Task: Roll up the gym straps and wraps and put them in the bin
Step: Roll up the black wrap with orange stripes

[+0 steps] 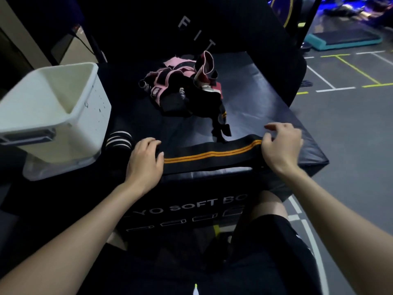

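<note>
Black woven webbing with two thin orange stripes, the wrap [212,155], is stretched flat along the near edge of a padded, smooth-skinned black soft box [265,99]. Its left end is pressed down under the left hand [145,159], fingers curled over the fabric; its right end is pinched by the right hand [280,143] between thumb and bent fingers. Further back a crumpled heap of pink and black straps [182,86] is seen, soft and frayed. A black roll with pale stripes [119,141] sits beside the white, rigid plastic bin [85,116], which is set at the left.
</note>
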